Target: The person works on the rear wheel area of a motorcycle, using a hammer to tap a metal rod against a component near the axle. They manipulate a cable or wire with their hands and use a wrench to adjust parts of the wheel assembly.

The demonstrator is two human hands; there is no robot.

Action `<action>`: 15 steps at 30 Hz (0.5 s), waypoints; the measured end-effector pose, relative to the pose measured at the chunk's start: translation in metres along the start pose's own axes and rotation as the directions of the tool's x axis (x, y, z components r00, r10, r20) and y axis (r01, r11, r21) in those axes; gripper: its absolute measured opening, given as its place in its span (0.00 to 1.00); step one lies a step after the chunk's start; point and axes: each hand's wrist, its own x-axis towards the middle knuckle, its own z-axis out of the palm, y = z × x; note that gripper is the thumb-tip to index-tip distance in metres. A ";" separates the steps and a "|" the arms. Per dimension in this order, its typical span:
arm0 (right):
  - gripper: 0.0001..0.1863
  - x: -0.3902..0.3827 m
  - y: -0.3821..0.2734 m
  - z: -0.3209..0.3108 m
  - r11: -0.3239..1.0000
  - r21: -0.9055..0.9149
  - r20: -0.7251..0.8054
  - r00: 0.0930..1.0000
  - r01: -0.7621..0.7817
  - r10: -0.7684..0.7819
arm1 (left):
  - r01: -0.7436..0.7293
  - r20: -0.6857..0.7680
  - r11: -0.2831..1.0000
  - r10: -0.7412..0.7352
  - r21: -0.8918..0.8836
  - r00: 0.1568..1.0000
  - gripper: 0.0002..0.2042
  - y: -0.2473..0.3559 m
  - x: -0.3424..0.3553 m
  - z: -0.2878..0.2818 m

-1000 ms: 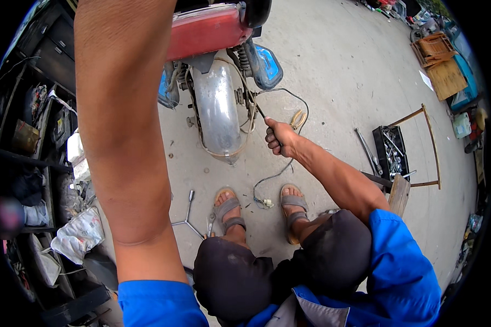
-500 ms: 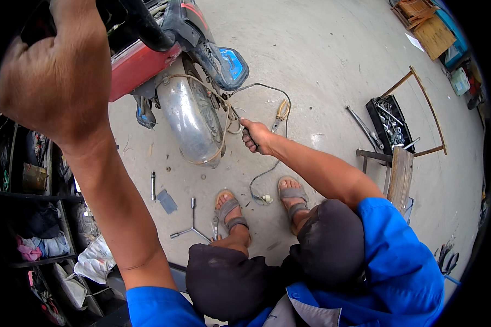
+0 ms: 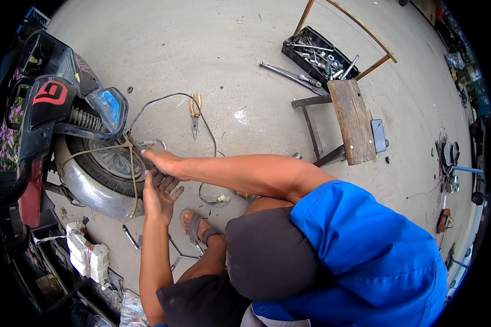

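Note:
My right hand [image 3: 167, 165] is beside the wheel [image 3: 106, 158] of a scooter, its fingers curled round something I cannot make out. Just below it my left hand [image 3: 159, 195] is open, palm up and fingers apart. A silver metal fender [image 3: 90, 188] curves over the tyre, and a tan cord [image 3: 133, 177] is looped around both. From near the hub a black cable [image 3: 213, 136] arcs over the floor to a pale connector [image 3: 222, 200]. Pliers with tan handles [image 3: 195, 113] lie inside that arc.
A wooden stool [image 3: 350, 120] stands to the right, with a dark flat device [image 3: 378, 135] beside it. Beyond are a black toolbox [image 3: 294, 53] full of tools and a long wrench [image 3: 289, 75]. A three-way socket wrench [image 3: 181, 254] and white foam block [image 3: 84, 248] lie near left.
The view has swung right. My left hand has come down from the scooter's upper part to the wheel, beside my right hand, and its fingers have opened.

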 end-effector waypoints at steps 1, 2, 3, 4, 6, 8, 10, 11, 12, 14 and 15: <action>0.43 -0.003 -0.001 0.000 1.000 -0.002 0.026 1.000 -0.012 0.012 | 0.017 0.004 0.998 -0.017 -0.059 1.000 0.35 -0.001 0.010 -0.002; 0.43 -0.005 -0.004 -0.001 0.997 -0.068 0.010 0.999 -0.037 0.038 | 0.001 0.016 0.997 0.000 -0.080 1.000 0.34 -0.001 0.017 -0.002; 0.42 -0.008 -0.007 -0.001 0.993 -0.098 -0.032 0.998 -0.064 0.061 | 0.006 -0.035 0.992 -0.011 -0.125 0.999 0.34 -0.001 0.024 -0.002; 0.42 -0.011 -0.009 -0.002 0.990 -0.135 -0.001 0.999 -0.046 0.047 | 0.010 -0.044 0.989 -0.016 -0.150 0.999 0.31 0.000 0.028 -0.001; 0.41 -0.017 -0.013 -0.007 0.980 -0.198 0.059 0.998 -0.023 0.036 | -0.042 -0.040 0.978 0.034 -0.204 0.999 0.29 0.001 0.034 0.002; 0.42 -0.023 -0.013 -0.009 0.911 -0.395 0.060 0.993 0.116 -0.100 | -0.061 -0.056 0.973 0.050 -0.224 0.997 0.25 0.003 0.037 0.005; 0.43 -0.030 -0.009 -0.018 0.835 -0.492 0.102 0.969 0.246 -0.226 | -0.097 -0.051 0.973 0.089 -0.207 0.995 0.23 0.004 0.038 0.006; 0.42 -0.037 -0.003 -0.026 0.791 -0.528 0.052 0.941 0.309 -0.334 | -0.119 -0.084 0.969 0.103 -0.217 0.991 0.23 0.004 0.039 0.006; 0.41 -0.047 0.007 -0.037 0.739 -0.566 0.009 0.899 0.365 -0.437 | -0.081 -0.081 0.962 0.062 -0.260 0.995 0.23 0.005 0.040 0.006; 0.39 -0.073 0.030 -0.064 0.709 -0.575 0.005 0.868 0.409 -0.496 | -0.089 -0.076 0.943 0.068 -0.320 0.995 0.22 0.005 0.041 0.003; 0.37 -0.096 0.047 -0.091 0.722 -0.538 0.044 0.870 0.435 -0.491 | -0.081 -0.084 0.948 0.058 -0.308 0.995 0.21 0.003 0.042 0.001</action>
